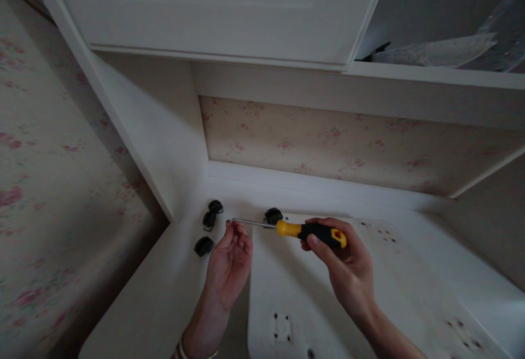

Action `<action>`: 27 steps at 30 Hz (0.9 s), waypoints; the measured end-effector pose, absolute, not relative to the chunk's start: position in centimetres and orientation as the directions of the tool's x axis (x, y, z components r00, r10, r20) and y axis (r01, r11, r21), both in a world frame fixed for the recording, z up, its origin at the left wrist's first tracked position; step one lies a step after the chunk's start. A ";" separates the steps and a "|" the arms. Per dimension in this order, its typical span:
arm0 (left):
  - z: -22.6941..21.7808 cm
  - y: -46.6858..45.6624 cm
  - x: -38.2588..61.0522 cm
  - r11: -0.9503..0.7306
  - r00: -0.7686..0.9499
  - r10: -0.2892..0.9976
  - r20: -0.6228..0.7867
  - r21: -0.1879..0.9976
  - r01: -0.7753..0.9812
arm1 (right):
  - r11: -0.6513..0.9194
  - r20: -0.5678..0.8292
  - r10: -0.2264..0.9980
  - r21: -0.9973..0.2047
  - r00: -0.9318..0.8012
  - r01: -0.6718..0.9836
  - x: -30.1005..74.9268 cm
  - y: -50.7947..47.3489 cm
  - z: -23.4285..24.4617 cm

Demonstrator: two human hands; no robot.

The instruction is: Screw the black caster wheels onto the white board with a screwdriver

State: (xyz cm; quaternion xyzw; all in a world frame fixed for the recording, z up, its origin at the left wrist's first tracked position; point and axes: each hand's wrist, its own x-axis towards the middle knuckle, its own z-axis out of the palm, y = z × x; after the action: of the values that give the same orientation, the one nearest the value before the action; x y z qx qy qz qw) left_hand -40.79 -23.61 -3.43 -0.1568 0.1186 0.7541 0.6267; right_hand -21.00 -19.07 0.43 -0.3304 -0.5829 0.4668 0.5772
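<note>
In my right hand [342,255] is a yellow-and-black screwdriver [311,232], its fingers wrapped round the handle and its metal shaft pointing left. The shaft's tip reaches the fingertips of my left hand [230,263], which is turned palm up. Between the left thumb and finger sits a small screw [229,221], mostly hidden, touching the tip. Behind the shaft, a black caster wheel [273,216] stands at the far left corner of a white panel [311,293] that has groups of screw holes. Left of my left hand lie several loose black casters [204,246].
The white desk surface [164,288] carries the panel. Overhead hangs a white cabinet with a framed door [221,25]; an open shelf at right holds plastic wrapping [447,53]. A white side board [151,129] rises at left, beside a floral wall [53,195].
</note>
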 end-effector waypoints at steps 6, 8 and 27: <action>-3.4 -23.5 -40.8 -0.191 -0.170 0.899 -0.404 -0.014 -0.981 | 0.348 0.360 0.923 -0.932 -0.137 -0.105 -20.8 -19.2 0.3; -3.5 -23.5 -40.7 -0.191 -0.167 0.896 -0.411 -0.017 -0.981 | 0.384 0.391 0.908 -0.921 -0.152 -0.074 -20.7 -19.3 0.0; -4.6 -23.5 -41.6 -0.215 -0.230 0.871 -0.434 0.085 -0.973 | 0.757 0.645 0.636 -0.628 -0.423 0.181 -19.6 -20.6 -0.4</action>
State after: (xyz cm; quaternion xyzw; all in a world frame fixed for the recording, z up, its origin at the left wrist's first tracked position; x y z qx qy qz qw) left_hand -41.57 -23.52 -4.61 -0.1482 0.1721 0.7651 0.6025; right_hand -19.62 -20.61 -0.43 -0.2529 -0.8086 0.2400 0.4740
